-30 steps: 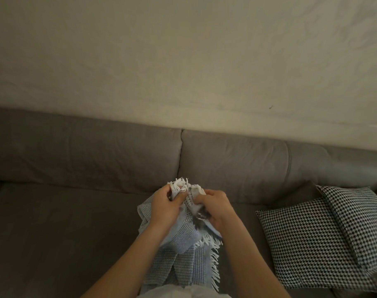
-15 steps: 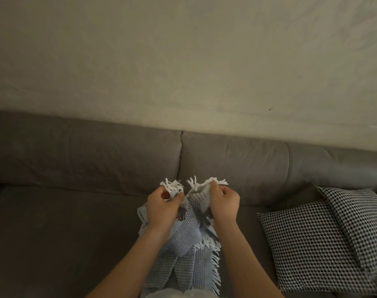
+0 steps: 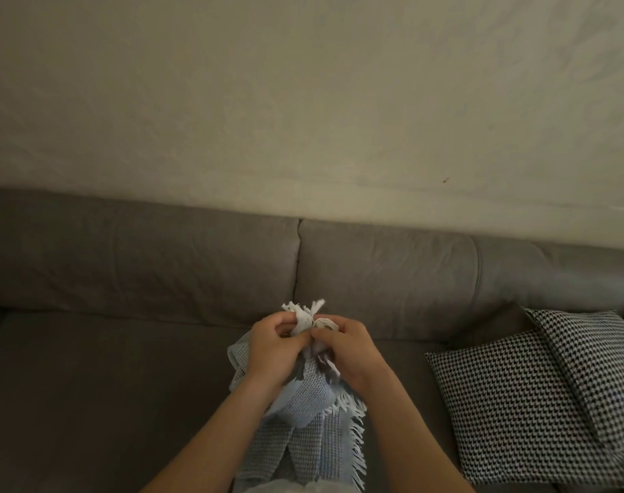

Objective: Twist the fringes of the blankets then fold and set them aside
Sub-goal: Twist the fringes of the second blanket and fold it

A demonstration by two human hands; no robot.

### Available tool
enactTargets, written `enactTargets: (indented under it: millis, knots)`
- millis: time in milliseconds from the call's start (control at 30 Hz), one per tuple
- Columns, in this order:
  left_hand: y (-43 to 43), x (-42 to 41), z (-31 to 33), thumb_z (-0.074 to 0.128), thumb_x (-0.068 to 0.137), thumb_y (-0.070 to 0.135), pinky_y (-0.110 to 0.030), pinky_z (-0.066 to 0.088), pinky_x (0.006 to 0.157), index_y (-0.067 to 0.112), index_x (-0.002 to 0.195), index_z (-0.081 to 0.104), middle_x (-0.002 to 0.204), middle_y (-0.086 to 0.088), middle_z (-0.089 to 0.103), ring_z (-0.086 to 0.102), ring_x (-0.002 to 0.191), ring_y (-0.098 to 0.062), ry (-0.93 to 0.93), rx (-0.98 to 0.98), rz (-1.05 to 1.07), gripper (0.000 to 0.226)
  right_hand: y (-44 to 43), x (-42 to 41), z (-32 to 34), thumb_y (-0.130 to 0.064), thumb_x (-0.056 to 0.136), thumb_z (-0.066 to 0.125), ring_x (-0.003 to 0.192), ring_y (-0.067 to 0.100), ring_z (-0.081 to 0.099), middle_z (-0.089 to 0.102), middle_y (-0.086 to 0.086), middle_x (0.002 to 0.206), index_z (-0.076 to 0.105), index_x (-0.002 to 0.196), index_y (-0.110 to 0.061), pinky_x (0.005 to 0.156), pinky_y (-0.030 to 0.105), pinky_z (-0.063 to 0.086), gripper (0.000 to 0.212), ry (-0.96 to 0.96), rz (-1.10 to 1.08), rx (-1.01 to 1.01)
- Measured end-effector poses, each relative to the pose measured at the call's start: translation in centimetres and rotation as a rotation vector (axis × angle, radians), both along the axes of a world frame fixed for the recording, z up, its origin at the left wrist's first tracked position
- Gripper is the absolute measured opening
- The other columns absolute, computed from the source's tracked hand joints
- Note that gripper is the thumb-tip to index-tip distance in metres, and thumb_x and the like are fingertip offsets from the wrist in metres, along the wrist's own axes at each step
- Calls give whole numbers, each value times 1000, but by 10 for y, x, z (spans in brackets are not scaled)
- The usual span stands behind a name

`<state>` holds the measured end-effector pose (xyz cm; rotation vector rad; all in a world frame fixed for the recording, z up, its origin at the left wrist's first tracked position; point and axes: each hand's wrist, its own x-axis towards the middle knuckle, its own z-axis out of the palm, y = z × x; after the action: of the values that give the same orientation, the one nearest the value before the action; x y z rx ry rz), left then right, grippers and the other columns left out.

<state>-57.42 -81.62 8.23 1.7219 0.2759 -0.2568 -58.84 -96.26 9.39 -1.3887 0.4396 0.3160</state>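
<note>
Over the sofa [image 3: 107, 386] seat, mid-frame, I see both hands close together w/ the blanket [image 3: 305, 403] bunched between them. Left hand [image 3: 271, 346] pinches a white fringe tuft [image 3: 301, 313] at the top edge. Right hand [image 3: 351, 350] is curled round strands just beside it, thumbs nearly touching. Rest of the blanket hangs down toward me. Two checked cushions [image 3: 538, 396] lean at the sofa's right end.

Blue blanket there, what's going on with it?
A person holds a light blue woven blanket up over a grey sofa. The left hand and the right hand, close together, both pinch the white fringe at its upper end, apparently twisting the strands. The rest hangs down, not yet folded. Two black-and-white patterned cushions lie on the sofa at the right.
</note>
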Motion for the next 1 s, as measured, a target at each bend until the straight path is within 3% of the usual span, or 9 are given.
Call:
enactTargets:
  millis: [133, 300, 433, 533, 633, 733, 833, 900, 1000]
  knots:
    - [-1, 5, -2, 90, 78, 11, -37, 64, 87, 16, 109, 78, 101, -1, 80, 77, 94, -15, 66, 14, 16, 34, 6, 1, -10, 3, 93, 64, 78, 42, 65, 64, 48, 96, 74, 94, 12, 78, 52, 56, 13, 26, -35, 15]
    - [0, -1, -2, 86, 82, 13, -47, 64, 76, 13, 86, 81, 78, -2, 80, 78, 79, -25, 50, 82, 20, 7, 3, 3, -19, 5, 92, 72, 59, 27, 67, 68, 24, 72, 69, 87, 22, 57, 33, 58, 18, 188, -210, 60]
    - [4, -4, -9, 89, 79, 23, -42, 54, 60, -2, 69, 67, 60, -4, 65, 62, 58, -21, 93, 120, 34, 35, 0, 2, -22, -10, 94, 67, 62, 20, 50, 55, 12, 66, 65, 69, -6, 55, 32, 43, 26, 70, -94, -231]
    - [5, -4, -11, 89, 80, 27, -54, 58, 61, 2, 64, 64, 58, -5, 61, 60, 58, -20, 111, 136, -13, 38, -1, 5, -19, -8, 95, 57, 56, 10, 38, 46, -8, 59, 48, 62, -21, 54, 30, 35, 36, -168, 55, -500]
    - [4, -5, -13, 87, 80, 29, -58, 58, 64, 1, 69, 63, 63, -13, 65, 62, 59, -26, 70, 172, -36, 38, -4, 2, -25, -12, 101, 57, 63, 6, 56, 63, -10, 74, 64, 86, -15, 56, 23, 43, 17, -305, 98, -747]
    - [0, -8, -15, 80, 77, 41, -58, 59, 68, -1, 83, 68, 75, -21, 71, 70, 67, -37, 62, 188, -56, 44, -6, 0, -27, -17, 100, 64, 62, 14, 61, 68, -1, 74, 66, 84, -10, 58, 33, 47, 18, -417, 131, -873]
    - [-2, -9, -11, 78, 86, 36, -54, 59, 65, -2, 87, 69, 77, -21, 72, 69, 66, -37, 58, 197, -49, 39, -10, 2, -21, -18, 91, 73, 55, 5, 55, 67, 1, 66, 68, 74, -9, 56, 25, 47, 20, -392, 160, -808]
    - [-3, -9, -8, 77, 91, 29, -44, 55, 61, -3, 85, 69, 77, -21, 71, 62, 60, -23, 62, 195, -39, 33, -12, -1, -21, -22, 88, 74, 58, 7, 54, 70, 9, 68, 74, 80, -9, 56, 35, 50, 15, -293, 246, -635]
    - [-3, -8, -9, 75, 93, 26, -39, 49, 60, -2, 83, 69, 74, -22, 70, 59, 59, -20, 85, 148, -45, 30, -13, -11, -21, -19, 90, 74, 58, 12, 43, 53, 4, 60, 66, 76, -3, 54, 33, 37, 23, -225, 257, -443]
